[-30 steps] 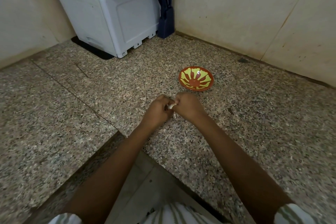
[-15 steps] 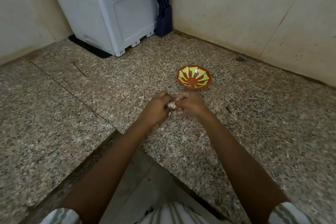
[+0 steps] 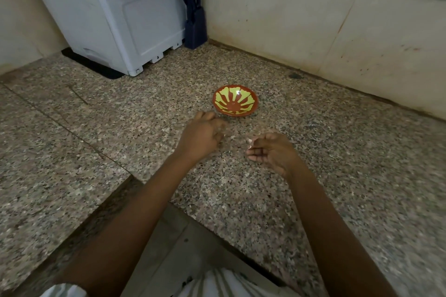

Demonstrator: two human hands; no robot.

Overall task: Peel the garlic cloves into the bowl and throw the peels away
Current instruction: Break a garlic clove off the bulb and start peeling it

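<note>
Bowl (image 3: 235,102), red with yellow pattern, sits on granite counter (image 3: 120,132). Left hand (image 3: 202,136) at its 7 o'clock, just beside the rim, fingers curled together; contents hidden, cannot tell. Right hand (image 3: 274,150) at 5 o'clock, fingers loosely curled, tips pinching pale peel scrap (image 3: 250,143). Hands well apart.

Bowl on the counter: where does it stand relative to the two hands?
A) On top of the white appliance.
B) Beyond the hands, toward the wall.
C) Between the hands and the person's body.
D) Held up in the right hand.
B: the bowl stands on the granite counter past the left hand and the right hand, which pinches a white scrap.
</note>
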